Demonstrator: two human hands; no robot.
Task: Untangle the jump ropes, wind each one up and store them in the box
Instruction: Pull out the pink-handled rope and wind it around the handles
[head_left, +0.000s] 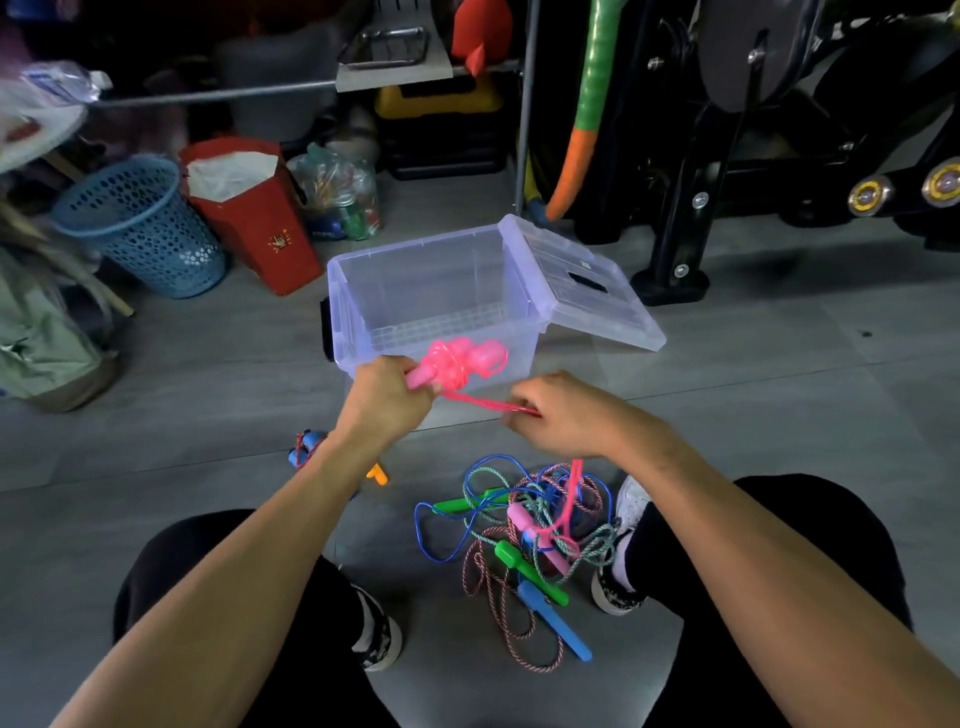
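My left hand (387, 397) grips the pink handles of a pink jump rope (457, 364), with cord wound round them in a bundle. My right hand (558, 415) pinches the loose pink cord, which stretches taut from the bundle and then drops to the floor. Below my right hand lies a tangle of jump ropes (530, 535) with green, blue and pink handles and blue, teal and red-white cords. A clear plastic box (436, 306) stands open just beyond my hands, its lid (582, 283) leaning at its right side. A wound blue-handled rope (306, 447) lies left of my left wrist.
A blue mesh basket (145, 228) and a red paper bag (249, 213) stand at the back left. Black exercise equipment (727, 156) fills the back right. An orange piece (378, 474) lies by my left forearm. My knees and shoes (626, 545) flank the tangle on the grey floor.
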